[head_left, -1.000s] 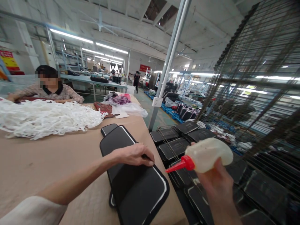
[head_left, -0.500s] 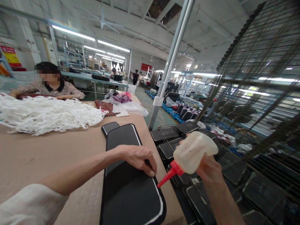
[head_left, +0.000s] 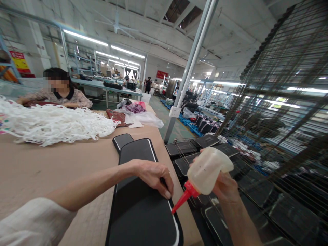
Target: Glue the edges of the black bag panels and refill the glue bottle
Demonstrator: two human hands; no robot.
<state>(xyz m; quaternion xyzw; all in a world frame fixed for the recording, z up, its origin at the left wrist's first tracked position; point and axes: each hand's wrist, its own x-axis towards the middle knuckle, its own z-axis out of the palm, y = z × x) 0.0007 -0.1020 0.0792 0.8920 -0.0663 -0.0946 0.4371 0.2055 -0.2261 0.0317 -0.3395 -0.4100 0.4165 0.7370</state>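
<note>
On the table lies a long black panel (head_left: 138,212) with rounded corners and a white line along its right edge. My left hand (head_left: 155,176) rests over the panel, thumb and fingers closed at that edge, the thumb on the white line. My right hand (head_left: 225,188) is wrapped round a cloudy plastic squeeze bottle (head_left: 205,171). The bottle tilts down, and the tip of its red nozzle (head_left: 183,200) is at the panel's edge, just nearer me than my left thumb. Partly under the panel's far end sits a second black panel (head_left: 122,139).
The brown-covered table (head_left: 64,164) carries a heap of white strips (head_left: 58,123) and bunched cloth (head_left: 132,106). A person (head_left: 63,92) sits across it. More black panels (head_left: 181,147) lie on wire racks at right, beside a tall wire rack (head_left: 279,78) and a metal post (head_left: 189,75).
The nozzle tip has moved a little toward me along the panel's edge. My left hand has shifted slightly nearer too. The camera view has turned a little.
</note>
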